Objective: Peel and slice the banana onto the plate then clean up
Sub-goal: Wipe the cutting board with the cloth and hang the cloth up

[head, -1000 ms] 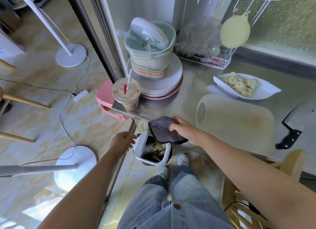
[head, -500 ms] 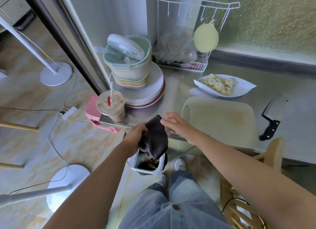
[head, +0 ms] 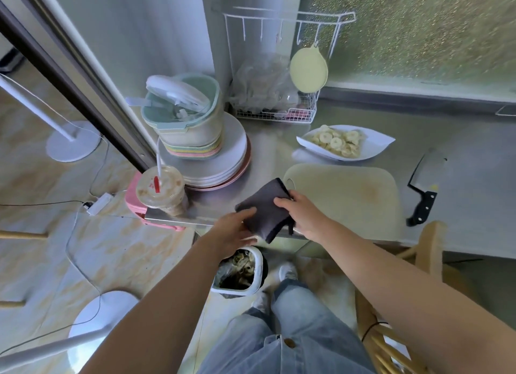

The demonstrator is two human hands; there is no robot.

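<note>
A dark grey folded cloth (head: 265, 206) is held over the counter's front edge, between both hands. My left hand (head: 231, 231) grips its lower left side and my right hand (head: 304, 214) rests on its right side. Banana slices (head: 339, 143) lie on a white pointed plate (head: 374, 147) at the back of the steel counter. A pale cutting board (head: 349, 200) lies just right of the cloth. A black-handled cleaver (head: 424, 195) rests to the right of the board. Below the counter edge stands a small white bin (head: 240, 273) with peel scraps in it.
A stack of plates (head: 223, 161) with pastel bowls (head: 187, 116) on top stands at the left. An iced drink cup (head: 160, 192) with a straw sits at the counter's corner. A white wire rack (head: 279, 66) is at the back. A wooden chair (head: 418, 262) is at my right.
The cloth has come up from above the bin to the counter edge. My left hand left the bin and took hold of the cloth, so both hands are now on it.
</note>
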